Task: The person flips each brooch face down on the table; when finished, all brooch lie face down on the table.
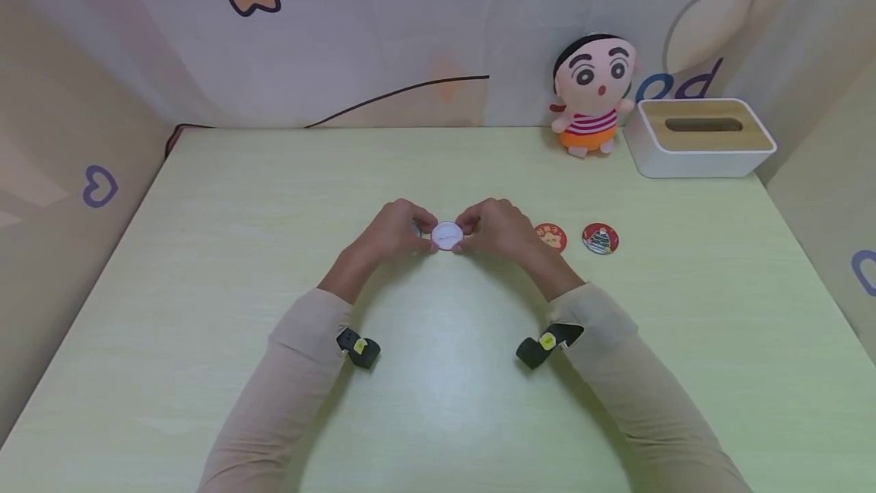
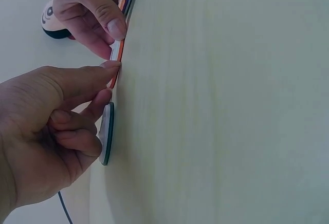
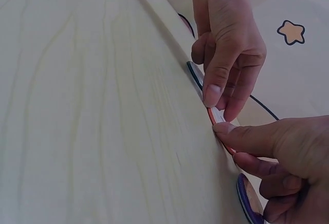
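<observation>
A round badge [image 1: 447, 236] with a red rim shows its white back, a thin line across it. My left hand [image 1: 399, 230] pinches its left edge between thumb and fingers. On the opposite edge, my right hand [image 1: 498, 230] pinches it the same way. In the left wrist view its orange-red edge [image 2: 117, 54] runs between both hands' fingertips. Another badge with a dark green rim [image 2: 107, 134] lies beside the left hand, mostly hidden from the head view. By the right hand, a purple-rimmed badge [image 3: 249, 199] is partly covered by its curled fingers.
A red badge [image 1: 550, 236] sits partly behind the right wrist, and a badge with a tree picture [image 1: 600, 239] lies farther right. A plush doll [image 1: 592, 93] and a white tissue box [image 1: 705, 162] with a wooden lid stand at the table's back right.
</observation>
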Tool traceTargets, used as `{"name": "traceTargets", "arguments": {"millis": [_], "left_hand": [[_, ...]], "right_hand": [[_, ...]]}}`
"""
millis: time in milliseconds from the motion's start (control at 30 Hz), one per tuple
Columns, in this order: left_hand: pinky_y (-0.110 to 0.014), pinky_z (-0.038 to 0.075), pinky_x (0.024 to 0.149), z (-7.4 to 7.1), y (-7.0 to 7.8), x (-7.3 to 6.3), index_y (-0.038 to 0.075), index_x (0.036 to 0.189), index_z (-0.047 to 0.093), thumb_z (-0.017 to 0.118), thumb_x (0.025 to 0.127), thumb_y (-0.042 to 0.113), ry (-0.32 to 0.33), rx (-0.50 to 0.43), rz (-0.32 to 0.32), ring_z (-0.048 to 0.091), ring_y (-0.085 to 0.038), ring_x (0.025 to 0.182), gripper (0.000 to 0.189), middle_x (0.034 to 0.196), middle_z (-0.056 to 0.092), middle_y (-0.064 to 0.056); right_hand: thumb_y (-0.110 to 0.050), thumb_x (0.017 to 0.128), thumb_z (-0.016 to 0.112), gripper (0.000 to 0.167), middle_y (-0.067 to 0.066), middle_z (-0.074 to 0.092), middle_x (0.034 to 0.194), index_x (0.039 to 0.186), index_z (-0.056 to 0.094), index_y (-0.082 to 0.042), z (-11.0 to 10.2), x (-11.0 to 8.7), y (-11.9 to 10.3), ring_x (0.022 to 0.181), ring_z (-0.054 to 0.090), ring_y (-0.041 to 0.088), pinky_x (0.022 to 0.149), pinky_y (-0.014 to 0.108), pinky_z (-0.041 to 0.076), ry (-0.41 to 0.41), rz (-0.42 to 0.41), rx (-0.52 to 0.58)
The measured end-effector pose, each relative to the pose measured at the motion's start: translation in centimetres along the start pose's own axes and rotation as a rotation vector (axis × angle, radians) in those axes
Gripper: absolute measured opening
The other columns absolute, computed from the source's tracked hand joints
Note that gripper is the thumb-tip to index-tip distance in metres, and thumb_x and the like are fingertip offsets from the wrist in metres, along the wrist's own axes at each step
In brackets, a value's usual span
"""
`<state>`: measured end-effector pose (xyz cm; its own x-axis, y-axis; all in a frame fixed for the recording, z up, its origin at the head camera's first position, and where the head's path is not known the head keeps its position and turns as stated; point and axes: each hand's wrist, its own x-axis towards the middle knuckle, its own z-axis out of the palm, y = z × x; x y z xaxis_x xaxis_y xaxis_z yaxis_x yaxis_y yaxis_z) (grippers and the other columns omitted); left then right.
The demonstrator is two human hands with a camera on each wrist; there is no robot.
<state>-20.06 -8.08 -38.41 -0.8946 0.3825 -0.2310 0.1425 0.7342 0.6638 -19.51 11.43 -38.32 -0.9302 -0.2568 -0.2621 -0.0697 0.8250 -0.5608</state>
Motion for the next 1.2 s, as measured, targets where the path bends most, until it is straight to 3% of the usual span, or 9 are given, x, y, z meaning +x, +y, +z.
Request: {"name": "traceTargets", "arguments": {"millis": [133,267,367,500,667,800,933,1033,1200], "left_hand": [[-0.033,0.049,0.091,0.0,-0.1,-0.2,0.000,0.126,0.070,0.081,0.086,0.012,0.035,0.013,0.017,0.061,-0.024,0.102,0.043,0.114,0.076,-0.015],[-0.027,0.049,0.075,0.2,-0.4,-0.7,0.002,0.121,0.073,0.075,0.090,0.014,0.105,-0.001,0.061,0.064,-0.022,0.088,0.033,0.106,0.077,-0.012],[-0.025,0.047,0.064,0.5,-0.6,-1.0,0.005,0.115,0.075,0.070,0.094,0.016,0.164,-0.051,0.090,0.061,-0.020,0.073,0.024,0.105,0.077,-0.010],[-0.024,0.044,0.061,1.0,-0.5,-1.0,0.007,0.110,0.076,0.067,0.097,0.017,0.207,-0.094,0.124,0.054,-0.017,0.069,0.019,0.104,0.076,-0.008],[-0.023,0.040,0.056,1.9,0.3,-0.9,0.009,0.108,0.077,0.066,0.097,0.018,0.188,-0.098,0.161,0.050,-0.012,0.059,0.018,0.102,0.076,-0.006],[-0.022,0.040,0.054,2.6,1.1,-0.5,0.010,0.109,0.076,0.065,0.096,0.020,0.157,-0.095,0.183,0.050,-0.009,0.054,0.020,0.103,0.076,-0.005],[-0.023,0.044,0.061,3.3,2.0,0.0,0.011,0.111,0.076,0.067,0.095,0.022,0.135,-0.058,0.192,0.055,-0.011,0.062,0.021,0.108,0.076,-0.004],[-0.024,0.043,0.066,3.7,2.7,0.4,0.011,0.115,0.075,0.069,0.094,0.023,0.109,-0.024,0.185,0.057,-0.013,0.071,0.024,0.110,0.075,-0.004],[-0.025,0.042,0.061,4.2,3.8,0.9,0.016,0.123,0.071,0.077,0.089,0.029,0.064,0.055,0.138,0.056,-0.016,0.072,0.037,0.111,0.072,-0.003]], "right_hand": [[-0.025,0.084,0.085,0.049,0.007,0.076,0.112,0.128,0.071,-0.011,-0.3,-0.3,0.2,0.098,0.060,0.022,0.082,0.031,0.047,-0.002,-0.028,-0.001],[-0.022,0.087,0.081,0.047,0.007,0.074,0.109,0.131,0.069,-0.010,-0.9,-1.0,0.8,0.086,0.062,0.022,0.070,0.026,0.046,0.011,-0.093,0.024],[-0.019,0.091,0.077,0.042,0.007,0.073,0.108,0.130,0.069,-0.009,-1.3,-1.4,1.6,0.087,0.062,0.022,0.070,0.024,0.047,0.033,-0.130,0.039],[-0.018,0.093,0.074,0.037,0.007,0.072,0.109,0.129,0.070,-0.010,-1.7,-2.0,2.5,0.093,0.058,0.023,0.074,0.025,0.046,0.061,-0.120,0.061],[-0.018,0.094,0.074,0.034,0.005,0.073,0.110,0.127,0.070,-0.012,-2.1,-2.7,3.4,0.092,0.057,0.023,0.071,0.028,0.047,0.097,-0.115,0.054],[-0.017,0.094,0.073,0.035,0.009,0.072,0.117,0.128,0.069,-0.010,-2.6,-3.2,3.9,0.108,0.061,0.028,0.089,0.039,0.056,0.105,-0.118,0.062],[-0.019,0.094,0.073,0.040,0.012,0.068,0.129,0.132,0.066,-0.010,-2.8,-3.5,4.5,0.126,0.058,0.032,0.105,0.050,0.051,0.094,-0.091,0.067],[-0.023,0.093,0.075,0.045,0.012,0.065,0.134,0.135,0.064,-0.012,-3.0,-3.6,5.0,0.127,0.056,0.033,0.100,0.048,0.053,0.080,-0.075,0.051],[-0.026,0.089,0.079,0.055,0.014,0.063,0.136,0.138,0.062,-0.011,-3.3,-3.8,5.8,0.114,0.060,0.031,0.084,0.036,0.057,0.038,-0.074,0.029]]}}
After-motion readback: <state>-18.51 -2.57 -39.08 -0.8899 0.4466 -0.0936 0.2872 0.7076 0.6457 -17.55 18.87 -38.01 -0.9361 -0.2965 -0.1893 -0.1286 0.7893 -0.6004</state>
